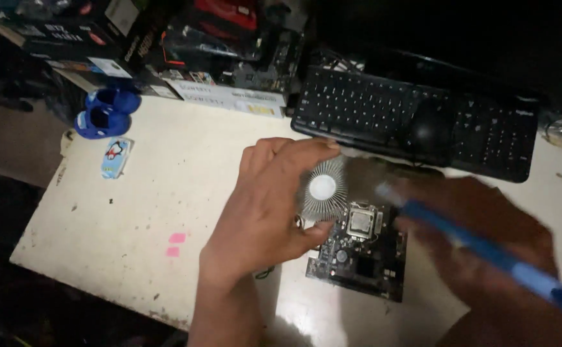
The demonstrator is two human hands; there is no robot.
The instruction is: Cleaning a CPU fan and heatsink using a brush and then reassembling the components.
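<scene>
Heatsink is gripped by left hand, underside tilted up above board; blurred right hand is closed on blue tool.

Lighting: dim overall, brightest on the pale surface at centre; corners and upper right fall to near black. Glare: white spot on the round heatsink. Blur: right hand and blue tool motion-smeared; left hand sharper.
</scene>
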